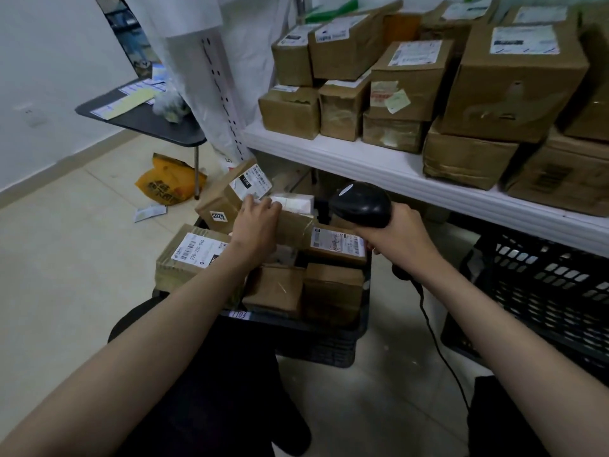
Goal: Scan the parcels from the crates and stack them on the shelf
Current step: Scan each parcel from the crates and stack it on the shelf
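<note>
Parcels fill the black crate [329, 338] at six o'clock. The left hand [255, 222] lies over a taped brown parcel [296, 225], seemingly gripping it. At three o'clock of it, the right hand [400, 237] clasps a black scanner [361, 203]. The shelf [412, 173] runs toward two o'clock.

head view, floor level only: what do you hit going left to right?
Orange plastic bag on the floor → black plastic crate full of cardboard parcels, left hand reaching into it → right hand holding black barcode scanner → second black perforated crate.
</note>
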